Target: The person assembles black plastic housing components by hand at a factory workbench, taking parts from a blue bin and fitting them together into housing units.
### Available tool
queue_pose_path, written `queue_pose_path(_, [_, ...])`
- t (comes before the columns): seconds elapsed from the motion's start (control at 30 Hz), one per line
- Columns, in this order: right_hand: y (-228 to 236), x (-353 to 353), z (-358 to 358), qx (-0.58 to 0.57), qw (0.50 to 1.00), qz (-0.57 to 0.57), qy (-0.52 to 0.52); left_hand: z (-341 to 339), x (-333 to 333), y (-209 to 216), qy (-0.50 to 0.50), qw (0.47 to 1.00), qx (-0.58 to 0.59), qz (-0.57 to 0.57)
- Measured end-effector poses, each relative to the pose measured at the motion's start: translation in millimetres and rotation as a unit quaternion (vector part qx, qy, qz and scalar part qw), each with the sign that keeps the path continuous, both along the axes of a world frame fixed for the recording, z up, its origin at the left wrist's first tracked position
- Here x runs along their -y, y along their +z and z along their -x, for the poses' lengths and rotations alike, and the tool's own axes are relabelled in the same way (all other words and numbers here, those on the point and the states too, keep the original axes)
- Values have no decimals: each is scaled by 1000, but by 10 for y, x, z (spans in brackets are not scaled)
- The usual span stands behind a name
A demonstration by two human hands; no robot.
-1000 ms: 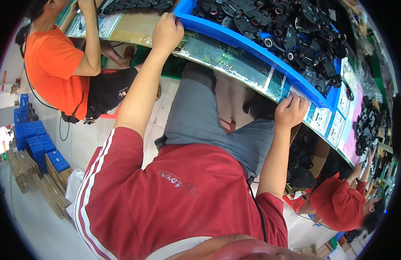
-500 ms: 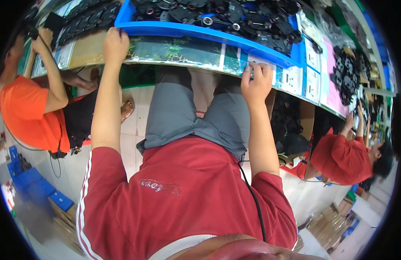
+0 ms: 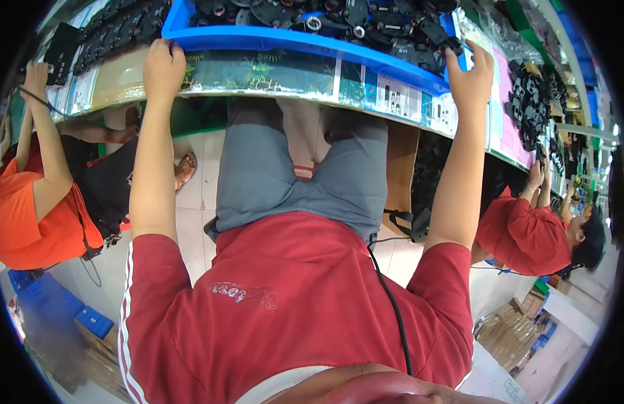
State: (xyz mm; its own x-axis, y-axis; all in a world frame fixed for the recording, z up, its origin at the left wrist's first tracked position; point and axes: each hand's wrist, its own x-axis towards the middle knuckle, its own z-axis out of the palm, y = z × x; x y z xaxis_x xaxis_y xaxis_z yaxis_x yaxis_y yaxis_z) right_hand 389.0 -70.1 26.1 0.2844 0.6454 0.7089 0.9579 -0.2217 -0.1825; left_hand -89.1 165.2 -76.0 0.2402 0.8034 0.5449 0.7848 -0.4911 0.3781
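A long blue plastic bin (image 3: 292, 42) lies across the table before me, filled with black plastic parts (image 3: 271, 13) that have small metal rings. My left hand (image 3: 165, 71) is closed over the rim at the bin's near left corner. At its right end is my right hand (image 3: 472, 77), thumb and fingers apart. The thumb is beside the bin's wall, close to a black part (image 3: 437, 34) lying on the heap's right edge. Whether the fingertips touch that part cannot be made out.
Printed sheets (image 3: 399, 101) lie under the clear table cover. More black parts stand in rows (image 3: 127, 34) at left and in a pile (image 3: 527, 108) on pink sheeting at right. A person in orange (image 3: 42, 222) sits at left, another in red (image 3: 524, 229) at right.
My right hand has moved from the table's front edge up and right to the bin's right end, and its fingers have spread. My left hand stays at the bin's corner.
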Motion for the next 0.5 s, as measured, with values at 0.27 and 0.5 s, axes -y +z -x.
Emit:
queue_pose_path(0.27, [-178,-233,-301,-36,992,111,-39,-4,11,16,14,1000,5,17])
queue_pose_path(0.5, [-131,37,-174,-267,948,-158,63,-8,6,18,12,1000,4,3])
